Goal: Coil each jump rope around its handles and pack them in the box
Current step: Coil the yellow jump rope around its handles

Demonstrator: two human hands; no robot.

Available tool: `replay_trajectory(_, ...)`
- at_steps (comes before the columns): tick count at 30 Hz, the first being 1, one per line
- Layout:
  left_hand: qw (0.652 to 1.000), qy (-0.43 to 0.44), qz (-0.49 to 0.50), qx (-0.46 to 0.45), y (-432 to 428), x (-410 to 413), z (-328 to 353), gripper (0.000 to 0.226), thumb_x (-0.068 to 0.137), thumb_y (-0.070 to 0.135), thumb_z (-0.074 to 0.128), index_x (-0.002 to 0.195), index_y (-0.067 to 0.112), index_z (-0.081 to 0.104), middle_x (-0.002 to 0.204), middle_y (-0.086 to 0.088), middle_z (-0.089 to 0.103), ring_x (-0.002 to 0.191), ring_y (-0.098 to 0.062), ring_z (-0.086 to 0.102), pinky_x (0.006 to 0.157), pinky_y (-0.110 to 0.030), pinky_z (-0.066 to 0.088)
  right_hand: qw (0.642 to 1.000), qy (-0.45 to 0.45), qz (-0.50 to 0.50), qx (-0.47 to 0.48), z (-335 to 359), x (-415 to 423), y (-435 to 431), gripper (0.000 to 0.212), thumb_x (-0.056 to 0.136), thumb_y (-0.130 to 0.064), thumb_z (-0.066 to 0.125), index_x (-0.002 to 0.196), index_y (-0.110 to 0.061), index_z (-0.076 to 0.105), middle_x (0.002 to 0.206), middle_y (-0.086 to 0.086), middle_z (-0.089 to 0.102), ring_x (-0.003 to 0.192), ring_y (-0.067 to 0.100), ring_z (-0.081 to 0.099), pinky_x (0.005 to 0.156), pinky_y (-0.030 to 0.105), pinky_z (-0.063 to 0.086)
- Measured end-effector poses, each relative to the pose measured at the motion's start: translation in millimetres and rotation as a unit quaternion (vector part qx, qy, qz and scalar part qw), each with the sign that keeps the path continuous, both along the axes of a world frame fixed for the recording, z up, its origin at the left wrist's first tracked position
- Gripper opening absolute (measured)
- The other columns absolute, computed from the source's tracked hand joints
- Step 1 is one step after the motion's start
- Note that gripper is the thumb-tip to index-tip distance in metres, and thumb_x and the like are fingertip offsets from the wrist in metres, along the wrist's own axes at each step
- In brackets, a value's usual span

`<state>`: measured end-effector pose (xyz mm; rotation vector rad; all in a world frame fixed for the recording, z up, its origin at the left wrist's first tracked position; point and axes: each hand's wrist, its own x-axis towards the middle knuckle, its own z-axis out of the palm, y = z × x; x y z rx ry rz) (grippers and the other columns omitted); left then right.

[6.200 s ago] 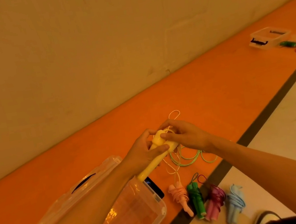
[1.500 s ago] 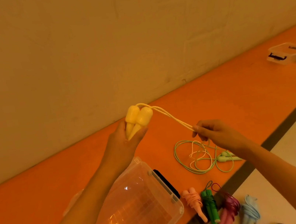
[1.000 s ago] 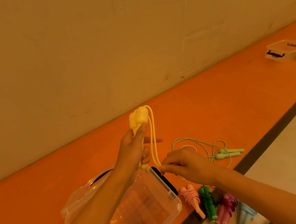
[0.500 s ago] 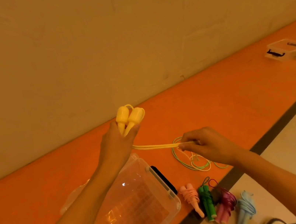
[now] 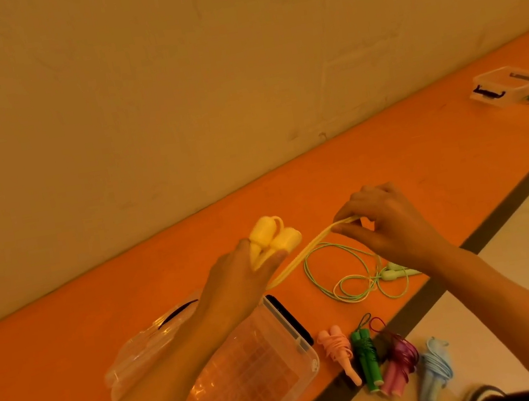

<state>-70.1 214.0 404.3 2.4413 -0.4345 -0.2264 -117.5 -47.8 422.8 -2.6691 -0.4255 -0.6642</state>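
Your left hand (image 5: 235, 288) gripped both yellow handles (image 5: 274, 238), at 1 o'clock from the box (image 5: 311, 349). Your right hand (image 5: 388, 225), at 3 o'clock, pinched the doubled cord (image 5: 299, 257) taut. The cord looked light, floppy and probably slick, so hold at the handles and wrap under tension.

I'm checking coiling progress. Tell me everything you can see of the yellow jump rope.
The yellow jump rope has two rounded, plastic-looking handles, held side by side with their tops up in the left hand. Its thin cord runs as a doubled strand, pulled straight, from beside that hand up to the right hand, which pinches it. The rope is held above the orange floor. No wraps show on the handles.
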Motion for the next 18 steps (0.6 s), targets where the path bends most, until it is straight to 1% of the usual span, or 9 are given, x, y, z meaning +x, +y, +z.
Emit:
replay_trajectory(2,0.998,0.025,-0.044,0.023,-6,-10,0,0.057,0.085,0.070,0.038,0.114,0.023,0.053,0.079,0.007,0.060,0.062,-0.006,0.058,0.052,-0.022,0.048,1.000,-0.016,-0.006,-0.005,2,0,-3,0.030,0.091,-0.055,0.052,0.093,-0.032,0.069,0.080,-0.015,0.060,0.076,0.007,0.048,0.076,0.036,0.032)
replay_trajectory(4,0.994,0.037,-0.087,0.049,-9,-18,-1,0.075,0.071,0.079,0.028,0.114,0.023,0.053,0.082,0.007,0.060,0.068,-0.009,0.060,0.062,-0.030,0.054,1.000,-0.018,-0.005,-0.003,4,1,-4,0.030,0.090,-0.057,0.052,0.092,-0.033,0.070,0.079,-0.015,0.059,0.076,0.007,0.047,0.077,0.036,0.031)
replay_trajectory(7,0.985,0.028,-0.140,0.093,-12,-27,-7,0.087,0.061,0.092,0.028,0.115,0.027,0.051,0.092,0.007,0.062,0.078,-0.011,0.061,0.071,-0.039,0.057,1.000,-0.011,0.006,-0.001,7,1,-2,0.030,0.089,-0.059,0.053,0.089,-0.034,0.070,0.077,-0.014,0.059,0.075,0.008,0.046,0.076,0.040,0.033)
replay_trajectory(9,0.977,0.011,-0.178,0.121,-15,-31,-10,0.081,0.065,0.092,0.034,0.114,0.030,0.050,0.093,0.007,0.061,0.078,-0.009,0.058,0.069,-0.037,0.053,1.000,0.001,0.023,0.007,8,2,0,0.031,0.087,-0.060,0.054,0.088,-0.034,0.070,0.076,-0.013,0.061,0.075,0.009,0.048,0.075,0.041,0.035)
replay_trajectory(12,0.962,-0.025,-0.231,0.146,-16,-36,-8,0.061,0.080,0.083,0.044,0.114,0.031,0.046,0.090,0.007,0.058,0.076,-0.009,0.054,0.061,-0.030,0.042,0.998,0.029,0.045,0.030,9,4,3,0.028,0.085,-0.061,0.055,0.087,-0.037,0.069,0.079,-0.013,0.064,0.078,0.010,0.052,0.076,0.041,0.036)
replay_trajectory(14,0.951,-0.044,-0.263,0.156,-15,-38,-4,0.053,0.088,0.075,0.046,0.118,0.031,0.044,0.088,0.009,0.055,0.074,-0.007,0.051,0.058,-0.028,0.034,0.996,0.054,0.063,0.039,8,6,4,0.027,0.084,-0.063,0.058,0.086,-0.039,0.069,0.082,-0.014,0.066,0.080,0.006,0.053,0.075,0.040,0.036)
replay_trajectory(15,0.946,-0.051,-0.276,0.162,-15,-39,-2,0.053,0.090,0.072,0.046,0.122,0.031,0.042,0.088,0.010,0.053,0.074,-0.007,0.050,0.058,-0.027,0.034,0.993,0.071,0.076,0.052,7,7,4,0.027,0.084,-0.062,0.061,0.086,-0.037,0.071,0.083,-0.015,0.066,0.080,0.004,0.053,0.074,0.038,0.037)
replay_trajectory(16,0.944,-0.054,-0.284,0.162,-15,-41,-1,0.056,0.091,0.071,0.047,0.129,0.031,0.039,0.089,0.010,0.053,0.076,-0.008,0.051,0.060,-0.027,0.038,0.989,0.092,0.089,0.074,6,8,4,0.026,0.083,-0.060,0.065,0.085,-0.035,0.072,0.083,-0.016,0.067,0.079,0.004,0.054,0.072,0.035,0.039)
replay_trajectory(18,0.945,-0.061,-0.283,0.150,-16,-43,1,0.072,0.090,0.071,0.049,0.145,0.034,0.020,0.094,0.008,0.060,0.078,-0.011,0.058,0.068,-0.033,0.051,0.974,0.154,0.097,0.132,7,9,4,0.019,0.081,-0.050,0.070,0.084,-0.032,0.074,0.082,-0.016,0.069,0.080,0.007,0.058,0.070,0.033,0.043)
